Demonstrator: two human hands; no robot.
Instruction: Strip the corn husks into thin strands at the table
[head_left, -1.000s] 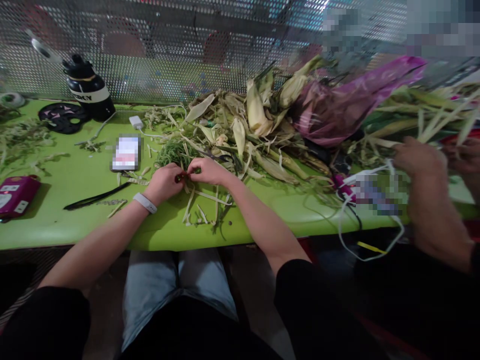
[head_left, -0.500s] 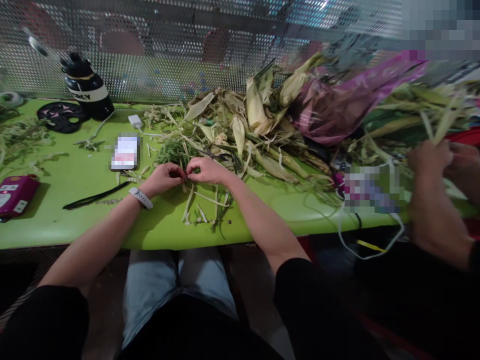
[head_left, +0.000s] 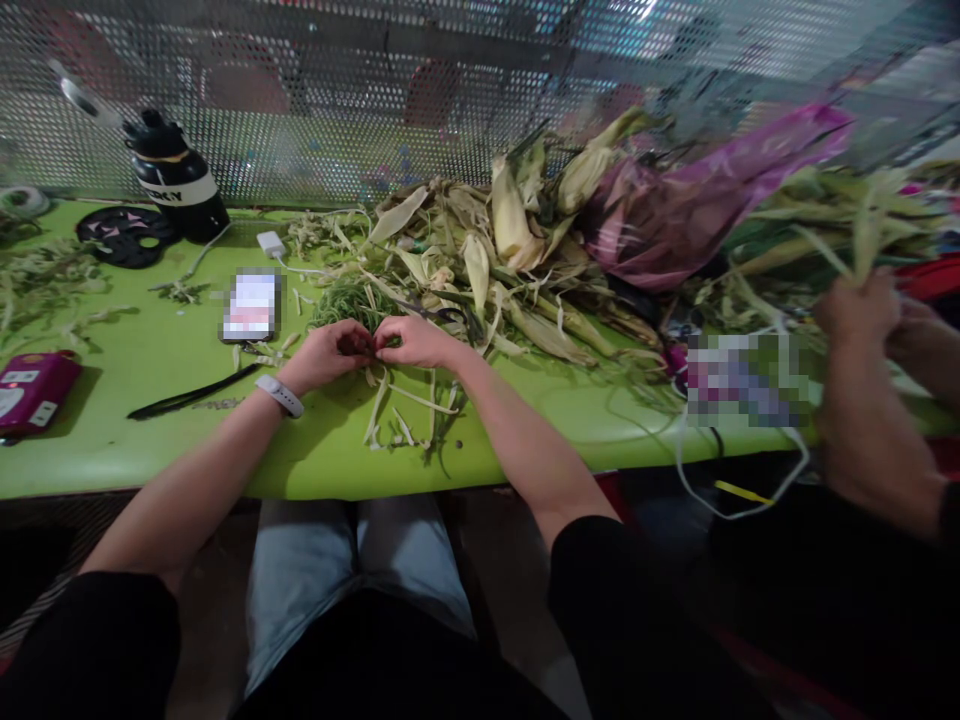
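Observation:
My left hand and my right hand meet fingertip to fingertip over the green table. Both are pinched on a small dark reddish piece between them, too small to name. Just behind my hands lies a clump of thin green strands. Pale husk strips lie scattered in front of them. A white band sits on my left wrist.
A big heap of corn husks and a purple plastic bag fill the back right. Another person's hands work at the right. A phone, a black bottle, a pink case and a black strap lie left.
My hands stay together on the small piece, my left fingers shifting slightly. The other person's hands at the right have risen, pulling up husk strips.

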